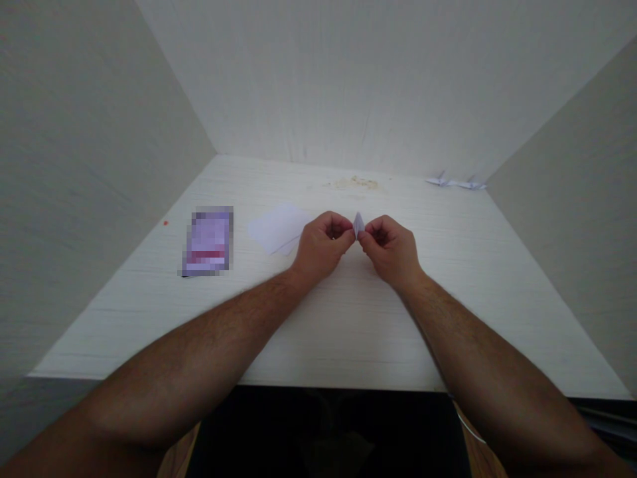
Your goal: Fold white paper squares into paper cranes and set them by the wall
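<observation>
The left hand (326, 244) and the right hand (392, 249) each pinched, between thumb and fingers, one side of a small, pointed, folded white paper piece (358, 224) above the middle of the white wood-grained worktop (343, 332). Flat white paper sheets (279, 227) lay overlapping just left of the left hand. Farther left rested a blurred purple rectangular object (208, 236) with a red band. Folded white paper shapes (472, 185) sat at the far right, near the wall (328, 79).
</observation>
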Action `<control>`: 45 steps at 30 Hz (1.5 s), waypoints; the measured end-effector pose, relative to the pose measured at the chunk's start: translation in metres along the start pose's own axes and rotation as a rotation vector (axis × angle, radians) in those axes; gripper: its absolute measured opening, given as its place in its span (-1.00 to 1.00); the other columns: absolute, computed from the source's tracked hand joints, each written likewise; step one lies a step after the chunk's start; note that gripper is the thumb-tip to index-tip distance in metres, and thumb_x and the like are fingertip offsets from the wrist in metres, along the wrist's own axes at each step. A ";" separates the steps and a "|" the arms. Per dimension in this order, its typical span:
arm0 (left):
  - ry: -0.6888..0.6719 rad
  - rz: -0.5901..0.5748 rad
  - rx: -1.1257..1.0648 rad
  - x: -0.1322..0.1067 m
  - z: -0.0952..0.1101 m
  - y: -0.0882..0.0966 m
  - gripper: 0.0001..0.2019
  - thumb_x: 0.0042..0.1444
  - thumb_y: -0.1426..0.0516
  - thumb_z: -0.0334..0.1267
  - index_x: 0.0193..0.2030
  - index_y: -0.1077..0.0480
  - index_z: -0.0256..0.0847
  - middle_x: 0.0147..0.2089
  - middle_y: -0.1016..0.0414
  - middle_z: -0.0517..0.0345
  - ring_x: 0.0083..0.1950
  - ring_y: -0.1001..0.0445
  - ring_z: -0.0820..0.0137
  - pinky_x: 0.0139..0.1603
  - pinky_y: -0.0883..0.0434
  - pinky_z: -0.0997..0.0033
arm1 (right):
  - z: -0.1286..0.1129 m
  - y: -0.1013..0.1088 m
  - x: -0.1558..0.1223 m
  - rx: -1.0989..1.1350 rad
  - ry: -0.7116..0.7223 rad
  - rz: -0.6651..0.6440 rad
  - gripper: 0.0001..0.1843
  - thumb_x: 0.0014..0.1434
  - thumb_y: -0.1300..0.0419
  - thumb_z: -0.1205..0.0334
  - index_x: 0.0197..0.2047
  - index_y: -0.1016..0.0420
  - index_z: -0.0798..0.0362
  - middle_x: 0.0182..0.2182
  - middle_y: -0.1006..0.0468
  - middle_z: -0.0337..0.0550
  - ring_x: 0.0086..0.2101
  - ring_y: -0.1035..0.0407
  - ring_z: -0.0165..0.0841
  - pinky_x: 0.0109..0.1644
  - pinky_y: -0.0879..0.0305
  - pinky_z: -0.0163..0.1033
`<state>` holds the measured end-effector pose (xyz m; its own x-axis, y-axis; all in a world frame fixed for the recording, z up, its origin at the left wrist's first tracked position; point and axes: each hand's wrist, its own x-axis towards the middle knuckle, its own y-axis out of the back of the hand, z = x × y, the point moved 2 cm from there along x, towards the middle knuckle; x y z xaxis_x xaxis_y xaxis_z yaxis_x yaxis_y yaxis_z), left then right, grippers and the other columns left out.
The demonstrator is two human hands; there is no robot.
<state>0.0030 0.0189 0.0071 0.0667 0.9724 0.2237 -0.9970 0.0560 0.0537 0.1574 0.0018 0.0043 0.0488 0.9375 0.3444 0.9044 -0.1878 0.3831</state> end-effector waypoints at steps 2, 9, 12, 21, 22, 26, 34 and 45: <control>-0.003 0.004 -0.013 0.000 0.001 0.000 -0.90 -0.03 -0.27 -0.35 -0.36 -0.43 -0.21 -0.44 -0.49 0.21 -0.44 -0.39 0.51 -0.41 -0.34 0.47 | 0.000 0.000 0.000 -0.001 0.005 0.002 -0.81 0.14 -0.26 0.12 -0.40 -0.39 0.01 -0.57 -0.42 -0.32 -0.56 -0.23 -0.46 -0.49 -0.12 -0.27; -0.032 0.008 0.025 -0.001 0.002 -0.001 -0.91 -0.06 -0.25 -0.38 -0.39 -0.41 -0.22 -0.44 -0.48 0.23 -0.44 -0.39 0.52 -0.41 -0.34 0.49 | 0.001 -0.001 0.000 0.124 -0.058 -0.056 -0.83 0.12 -0.24 0.17 -0.43 -0.35 0.01 -0.60 -0.40 -0.34 -0.57 -0.24 -0.48 -0.49 -0.12 -0.29; -0.059 0.021 0.047 -0.001 0.002 -0.002 -0.91 -0.05 -0.25 -0.36 -0.38 -0.42 -0.21 -0.43 -0.50 0.23 -0.43 -0.40 0.52 -0.39 -0.37 0.48 | -0.002 -0.002 0.001 0.195 -0.091 -0.107 -0.85 0.12 -0.22 0.18 -0.44 -0.36 0.01 -0.63 -0.41 -0.35 -0.58 -0.25 -0.49 -0.48 -0.14 -0.30; -0.094 0.008 0.038 -0.003 0.005 -0.003 -0.92 -0.04 -0.25 -0.37 -0.35 -0.46 -0.23 -0.42 -0.54 0.22 -0.43 -0.44 0.51 -0.39 -0.40 0.49 | -0.003 -0.001 0.001 0.273 -0.089 -0.120 -0.88 0.10 -0.25 0.19 -0.42 -0.46 0.03 -0.63 -0.42 -0.35 -0.59 -0.28 -0.50 -0.48 -0.15 -0.32; -0.099 0.004 0.041 -0.004 0.006 -0.003 -0.92 -0.04 -0.24 -0.37 -0.36 -0.45 -0.23 -0.42 -0.54 0.22 -0.43 -0.44 0.51 -0.39 -0.39 0.49 | -0.003 -0.001 0.001 0.276 -0.090 -0.118 -0.87 0.10 -0.25 0.19 -0.42 -0.46 0.04 -0.63 -0.42 -0.36 -0.59 -0.27 -0.50 -0.49 -0.15 -0.32; -0.115 -0.015 0.032 -0.004 0.007 -0.003 -0.94 -0.03 -0.24 -0.36 -0.39 -0.44 -0.23 -0.43 -0.54 0.23 -0.45 -0.44 0.52 -0.43 -0.38 0.50 | -0.002 -0.002 0.000 0.281 -0.091 -0.110 -0.87 0.10 -0.26 0.19 -0.43 -0.46 0.04 -0.64 -0.42 -0.36 -0.60 -0.27 -0.50 -0.49 -0.14 -0.32; -0.088 -0.045 -0.026 -0.004 0.005 -0.003 -0.90 -0.06 -0.27 -0.35 -0.40 -0.43 -0.23 -0.42 -0.52 0.22 -0.42 -0.45 0.51 -0.39 -0.39 0.50 | -0.003 -0.001 0.000 0.206 -0.078 -0.082 -0.87 0.12 -0.23 0.20 -0.43 -0.46 0.04 -0.63 -0.40 -0.35 -0.59 -0.22 -0.51 -0.49 -0.11 -0.31; -0.062 -0.116 -0.079 0.000 -0.002 0.000 -0.82 -0.04 -0.34 -0.26 -0.38 -0.43 -0.21 -0.40 -0.50 0.21 -0.41 -0.40 0.52 -0.40 -0.36 0.50 | 0.000 0.001 0.003 0.149 -0.018 0.005 -0.92 0.07 -0.29 0.23 -0.41 -0.49 0.03 -0.50 -0.48 -0.30 -0.54 -0.27 -0.49 -0.47 -0.16 -0.29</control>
<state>0.0033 0.0194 0.0053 0.1815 0.9425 0.2805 -0.9823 0.1873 0.0061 0.1583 0.0045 0.0061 0.0601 0.9419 0.3306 0.9570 -0.1485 0.2491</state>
